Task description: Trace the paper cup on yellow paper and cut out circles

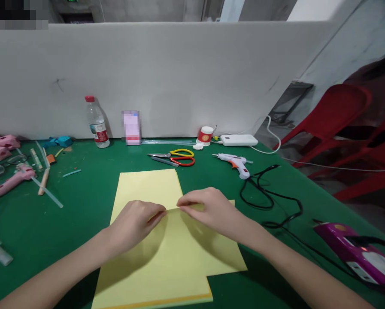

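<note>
A stack of pale yellow paper [147,184] lies on the green table [83,201] in front of me. One yellow sheet [186,249] lies skewed on top of it. My left hand [136,223] and my right hand [208,210] meet at that sheet's upper edge, fingers pinched on the paper. Both thumbs and forefingers press the edge together near the middle.
Yellow and red scissors [179,158] and a white glue gun [235,162] with a black cord [269,201] lie beyond the paper. A water bottle [96,122], a red cup [205,135] and a white power bank [239,140] stand by the white partition. Pink glue gun [12,182] left, magenta device [359,253] right.
</note>
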### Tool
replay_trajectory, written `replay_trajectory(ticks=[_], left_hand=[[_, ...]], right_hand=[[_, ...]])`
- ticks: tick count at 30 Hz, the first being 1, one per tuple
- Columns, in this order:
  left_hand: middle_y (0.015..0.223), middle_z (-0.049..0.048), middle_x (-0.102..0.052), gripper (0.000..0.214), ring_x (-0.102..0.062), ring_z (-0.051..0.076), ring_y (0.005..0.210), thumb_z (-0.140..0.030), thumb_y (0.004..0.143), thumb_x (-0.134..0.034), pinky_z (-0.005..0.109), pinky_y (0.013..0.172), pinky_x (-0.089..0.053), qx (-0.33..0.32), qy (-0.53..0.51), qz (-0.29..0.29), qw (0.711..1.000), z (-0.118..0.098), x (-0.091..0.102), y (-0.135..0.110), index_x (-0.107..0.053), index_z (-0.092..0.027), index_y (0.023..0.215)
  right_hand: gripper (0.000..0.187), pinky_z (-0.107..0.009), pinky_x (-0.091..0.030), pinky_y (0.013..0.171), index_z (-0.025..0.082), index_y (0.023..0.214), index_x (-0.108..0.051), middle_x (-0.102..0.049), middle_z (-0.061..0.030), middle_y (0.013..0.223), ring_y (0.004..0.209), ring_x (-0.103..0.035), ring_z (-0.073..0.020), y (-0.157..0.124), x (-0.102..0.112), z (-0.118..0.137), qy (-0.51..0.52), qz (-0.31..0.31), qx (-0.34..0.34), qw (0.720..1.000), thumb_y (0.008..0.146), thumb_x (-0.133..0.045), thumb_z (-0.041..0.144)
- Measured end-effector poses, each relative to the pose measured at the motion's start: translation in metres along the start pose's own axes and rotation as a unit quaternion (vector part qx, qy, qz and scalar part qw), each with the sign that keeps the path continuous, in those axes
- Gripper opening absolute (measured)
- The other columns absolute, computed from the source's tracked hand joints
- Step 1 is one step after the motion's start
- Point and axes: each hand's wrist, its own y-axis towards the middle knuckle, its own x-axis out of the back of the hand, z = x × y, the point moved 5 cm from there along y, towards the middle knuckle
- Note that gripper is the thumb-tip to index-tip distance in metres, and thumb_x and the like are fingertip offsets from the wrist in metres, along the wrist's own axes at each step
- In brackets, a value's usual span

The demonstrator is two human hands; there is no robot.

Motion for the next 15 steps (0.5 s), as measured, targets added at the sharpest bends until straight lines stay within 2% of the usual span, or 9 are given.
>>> replay_trajectory(ticks=[8,12,15], left_hand=[[0.067,-0.0003,-0.065,0.023,-0.058,0.01,0.055,-0.015,0.089,-0.039,0.019,0.051,-0.037,-0.04,-0.017,-0.016,0.999,-0.013,-0.002,-0.004,-0.062,-0.017,0.086],[0.073,0.001,-0.067,0.021,-0.061,0.012,0.06,-0.014,0.088,-0.038,0.019,0.052,-0.04,-0.053,-0.014,-0.037,0.998,-0.014,-0.001,-0.009,-0.059,-0.017,0.091],[0.076,0.0034,-0.067,0.02,-0.063,0.014,0.063,-0.013,0.087,-0.038,0.02,0.052,-0.042,-0.052,0.0,-0.056,0.997,-0.012,0.008,-0.013,-0.058,-0.016,0.091]], right_hand=[[0.013,-0.021,-0.046,0.063,0.015,0.071,-0.066,-0.07,-0.0003,0.072,0.065,-0.063,-0.0117,-0.003,-0.014,0.011,0.095,-0.059,0.012,0.994,0.074,-0.055,0.009],[0.012,-0.021,-0.045,0.062,0.016,0.069,-0.065,-0.07,0.0001,0.07,0.064,-0.063,-0.0119,-0.004,-0.008,0.011,0.095,-0.09,0.024,0.991,0.071,-0.056,0.008],[0.013,-0.022,-0.045,0.061,0.016,0.066,-0.064,-0.07,-0.0007,0.068,0.063,-0.063,-0.0134,-0.003,0.004,0.005,0.078,-0.128,0.015,0.989,0.07,-0.055,0.008]])
